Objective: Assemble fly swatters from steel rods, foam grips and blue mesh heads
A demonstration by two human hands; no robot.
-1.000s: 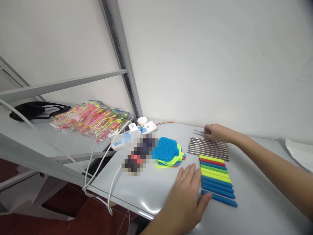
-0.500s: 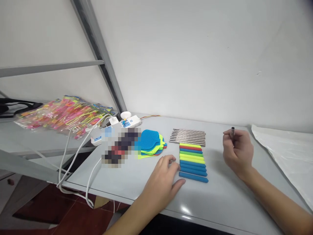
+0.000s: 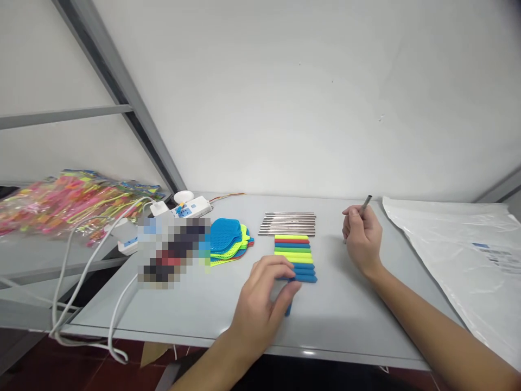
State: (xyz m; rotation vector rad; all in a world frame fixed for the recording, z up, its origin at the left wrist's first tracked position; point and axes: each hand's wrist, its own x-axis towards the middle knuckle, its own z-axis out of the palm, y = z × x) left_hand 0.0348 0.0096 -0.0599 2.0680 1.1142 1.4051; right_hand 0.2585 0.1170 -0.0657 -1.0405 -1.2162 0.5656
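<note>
Head view: our left hand (image 3: 260, 304) fingers grip a blue rubbery sleeve (image 3: 288, 309) lifted from the coloured row (image 3: 293, 252). Our right hand (image 3: 362, 239) pinches a thin steel rod (image 3: 365, 204) upright, seemingly ready for fitting.

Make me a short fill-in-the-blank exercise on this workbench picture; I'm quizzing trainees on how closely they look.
1. The right hand holds a thin metal ____.
2. The left hand grips a sleeve coloured ____.
3. The row of coloured sleeves lies directly in front of the row of metal rods, nearer the ____.
4. The mesh pads lie to the ____ of the coloured sleeves.

Missing words: rod; blue; person; left
</note>
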